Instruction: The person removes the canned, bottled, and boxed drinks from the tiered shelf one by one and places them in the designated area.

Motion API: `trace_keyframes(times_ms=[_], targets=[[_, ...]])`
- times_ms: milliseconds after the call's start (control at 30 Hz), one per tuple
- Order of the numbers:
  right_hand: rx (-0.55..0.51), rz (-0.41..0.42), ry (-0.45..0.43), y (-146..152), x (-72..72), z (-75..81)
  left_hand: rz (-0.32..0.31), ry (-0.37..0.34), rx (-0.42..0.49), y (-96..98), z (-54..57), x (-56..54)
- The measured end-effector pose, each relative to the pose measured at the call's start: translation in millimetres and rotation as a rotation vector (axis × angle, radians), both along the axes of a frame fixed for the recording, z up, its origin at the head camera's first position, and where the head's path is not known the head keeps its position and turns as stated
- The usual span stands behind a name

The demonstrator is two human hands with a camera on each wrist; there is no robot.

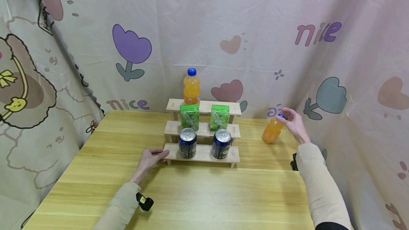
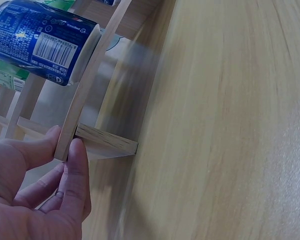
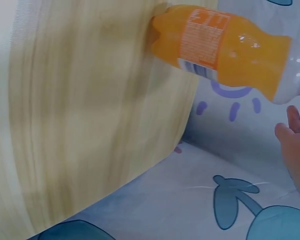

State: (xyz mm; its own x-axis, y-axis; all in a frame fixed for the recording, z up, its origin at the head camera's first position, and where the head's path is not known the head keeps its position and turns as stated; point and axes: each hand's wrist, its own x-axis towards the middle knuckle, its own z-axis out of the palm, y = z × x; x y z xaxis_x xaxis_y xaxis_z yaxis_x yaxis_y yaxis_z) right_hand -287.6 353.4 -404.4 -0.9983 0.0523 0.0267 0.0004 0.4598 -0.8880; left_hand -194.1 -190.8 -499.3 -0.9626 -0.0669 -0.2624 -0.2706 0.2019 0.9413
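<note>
My left hand [image 1: 149, 160] pinches the left end of the lowest board of a three-tier wooden stand [image 1: 203, 152]; in the left wrist view, thumb and fingers grip the board's edge. To the right of the stand, my right hand [image 1: 296, 127] holds an orange drink bottle [image 1: 272, 130] by its blue cap. This bottle leans, its base at or just above the table; contact is hard to tell. On the stand are a second orange drink bottle [image 1: 192, 89] on top, two green drink cartons [image 1: 190, 118] midway, and two dark blue cans [image 1: 187, 146] at the bottom.
The stand and the held bottle are toward the back of a wood-grain table [image 1: 204, 198]. A printed curtain [image 1: 191, 27] hangs close behind the table and along both sides.
</note>
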Motion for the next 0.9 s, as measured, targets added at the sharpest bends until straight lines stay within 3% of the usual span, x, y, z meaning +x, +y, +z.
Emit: trace_keyframes(times_ms=[233, 467, 900], targets=[[0.020, -0.029, 0.103, -8, -2.1, 16.2, 0.009, -0.003, -0.003, 0.8, 0.1, 1.0], [0.042, 0.012, 0.184, -27, -4.9, 35.2, 0.013, 0.000, -0.001, 0.9, -0.3, 1.2], [0.030, 0.149, 0.192, -71, -10.0, 71.4, 0.009, 0.006, 0.011, 0.9, 0.1, 0.7]])
